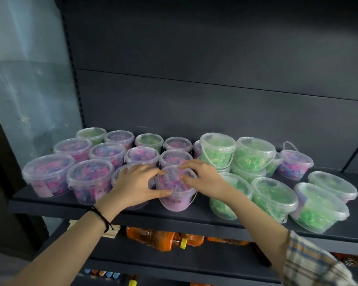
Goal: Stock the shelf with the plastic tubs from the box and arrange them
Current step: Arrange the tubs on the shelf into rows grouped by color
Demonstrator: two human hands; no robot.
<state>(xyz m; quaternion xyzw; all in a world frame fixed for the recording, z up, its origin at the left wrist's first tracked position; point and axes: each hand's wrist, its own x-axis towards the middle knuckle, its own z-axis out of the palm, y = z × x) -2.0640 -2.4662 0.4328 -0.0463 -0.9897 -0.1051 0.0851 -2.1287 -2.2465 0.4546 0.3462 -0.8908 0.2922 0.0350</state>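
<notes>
A clear plastic tub of pink and purple beads (175,189) stands at the front of the dark shelf (145,213). My left hand (134,183) grips its left side, thumb on the rim. My right hand (203,177) holds its right side, fingers curled over the lid. Several more pink-and-purple tubs (89,178) stand in rows to the left and behind. Green-bead tubs (274,195) crowd the right, two stacks of them (217,149) at the back. The box is out of view.
A lone pink tub with a raised handle (293,162) stands at the back right. Orange drink bottles (153,238) lie on the shelf below. The shelf's back panel (194,100) rises behind the tubs. A pale wall (25,79) lies to the left.
</notes>
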